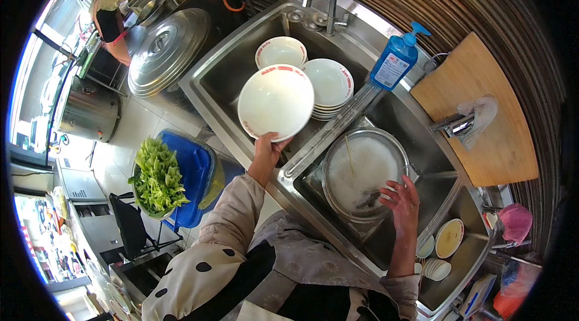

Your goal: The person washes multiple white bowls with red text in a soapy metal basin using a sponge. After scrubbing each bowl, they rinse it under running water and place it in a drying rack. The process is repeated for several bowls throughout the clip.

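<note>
My left hand [268,153] grips the near rim of a white bowl with red rim markings [276,101], tilted above the left basin of a steel sink [212,65]. Behind it in that basin stand a white bowl [281,53] and a stack of similar bowls [326,81]. My right hand [400,196] hangs with bent, parted fingers by the right edge of a round metal pan [326,185] of foamy water in the middle basin. It holds nothing visible. A dark scrubber-like item and a thin yellowish strip lie in the foam.
A blue pump bottle [395,61] stands on the divider's back end, near the faucet [332,0]. A wooden board [488,117] leans behind. Bowls [449,237] sit in the right basin. Leafy greens [160,176] and a blue bin [199,176] are left. A person [106,13] stands far left.
</note>
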A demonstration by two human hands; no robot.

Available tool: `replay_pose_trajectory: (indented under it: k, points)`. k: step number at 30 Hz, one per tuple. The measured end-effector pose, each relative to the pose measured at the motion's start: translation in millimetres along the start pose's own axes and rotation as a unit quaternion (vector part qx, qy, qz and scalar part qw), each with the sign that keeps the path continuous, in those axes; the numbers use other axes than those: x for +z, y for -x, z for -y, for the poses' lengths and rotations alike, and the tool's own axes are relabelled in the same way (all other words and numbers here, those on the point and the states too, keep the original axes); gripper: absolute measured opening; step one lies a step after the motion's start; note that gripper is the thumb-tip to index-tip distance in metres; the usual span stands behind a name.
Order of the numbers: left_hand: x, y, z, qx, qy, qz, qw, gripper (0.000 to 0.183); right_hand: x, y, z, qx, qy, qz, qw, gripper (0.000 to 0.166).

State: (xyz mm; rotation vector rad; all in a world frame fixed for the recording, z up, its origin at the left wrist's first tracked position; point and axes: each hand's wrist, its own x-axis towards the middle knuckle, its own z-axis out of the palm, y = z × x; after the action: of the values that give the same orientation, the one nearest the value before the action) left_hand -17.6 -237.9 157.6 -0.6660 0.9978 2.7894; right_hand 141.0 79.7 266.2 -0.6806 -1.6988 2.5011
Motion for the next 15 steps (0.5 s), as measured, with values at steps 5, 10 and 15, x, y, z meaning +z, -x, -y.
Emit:
replay_pose_trajectory:
  k: [5, 10, 15]
  points:
    - [-18, -44, 11, 0.016, 0.041, -0.131, 0.990, 0.044, -30, 18, -7, 0.028, -0.015, -0.109, 0.993, 0.037]
    - [-28, -74, 27, 0.008, 0.068, -0.208, 0.976, 0.036, -50, 31, -13, 0.045, -0.048, -0.165, 0.984, 0.036]
    - [-33, -89, 39, 0.003, 0.043, -0.251, 0.967, 0.028, -62, 38, -16, 0.044, -0.061, -0.185, 0.980, 0.033]
